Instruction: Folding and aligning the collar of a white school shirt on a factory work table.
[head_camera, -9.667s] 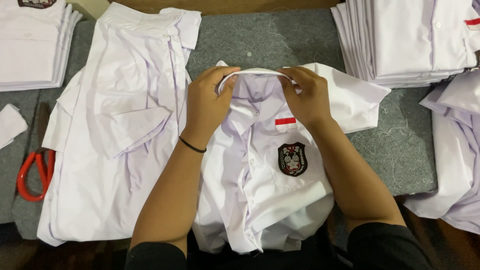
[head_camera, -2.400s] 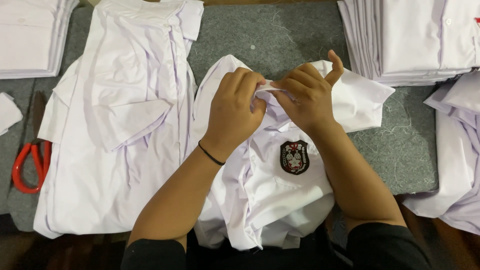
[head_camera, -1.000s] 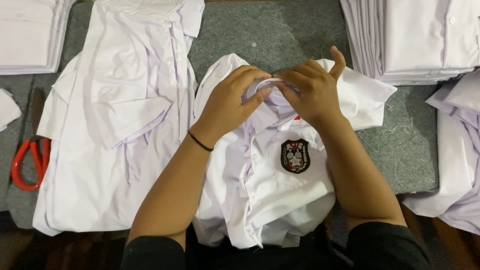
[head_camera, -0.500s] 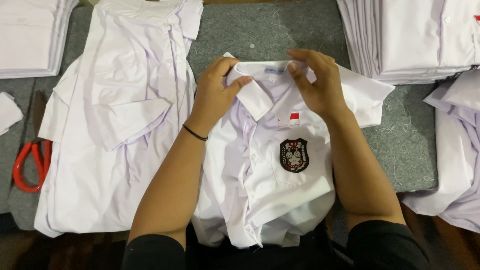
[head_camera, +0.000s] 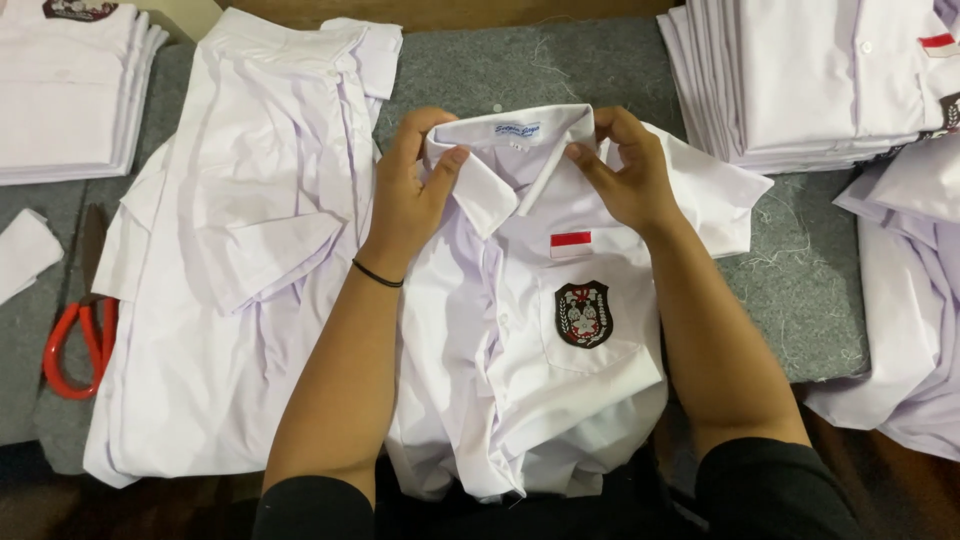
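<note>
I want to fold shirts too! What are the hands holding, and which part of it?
Both hands hold the white shirt by its collar: the left hand pinches the collar's left flap, the right hand pinches its right flap.

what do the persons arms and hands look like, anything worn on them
Both forearms are bare. Dark, black-looking sleeves cover the upper arms, ending about the elbows at the bottom of the view. The left hand has a thin black band around its wrist. The right hand shows no band, ring or watch. No gloves on either.
</note>
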